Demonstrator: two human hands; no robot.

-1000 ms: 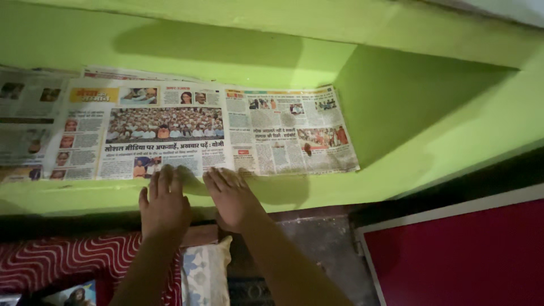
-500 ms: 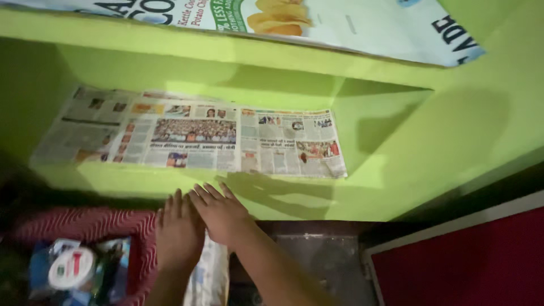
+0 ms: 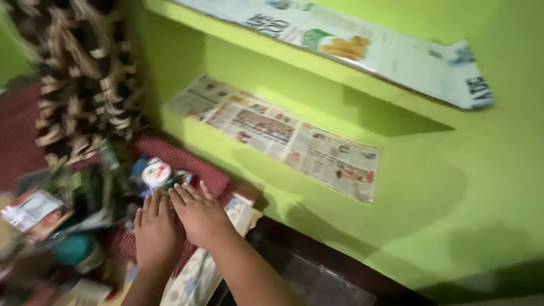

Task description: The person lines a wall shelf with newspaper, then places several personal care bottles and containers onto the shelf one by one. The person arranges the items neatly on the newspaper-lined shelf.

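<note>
1. Down at lower left, a small round container with a white lid [image 3: 156, 171] sits among a blurred heap of packets and jars on a red patterned cloth [image 3: 192, 164]; its body looks blue, though motion blur hides the finer detail
2. Just in front of it, both hands lie palm down, side by side and overlapping a little: the right hand [image 3: 198, 214] rests partly over the left hand [image 3: 156, 232]
3. Fingers on both hands are stretched out nearly flat and only slightly spread; they grip nothing
4. Fingertips of the right hand [image 3: 177, 193] reach close under the white lid; whether they touch it cannot be told
5. A teal round lid [image 3: 75, 249] lies near the left hand, and a pale printed cloth [image 3: 195, 277] shows beneath the forearms
6. Behind, a newspaper sheet [image 3: 283, 133] lines the lower green shelf [image 3: 317, 198], and a glossy printed sheet [image 3: 362, 51] lies on the upper one
7. Compared with half a second ago, the view has swung left and tilted: the newspaper now runs diagonally, a dark patterned fabric [image 3: 79, 79] fills the upper left, and the hands sit lower and farther from the shelf edge, over the clutter
</note>
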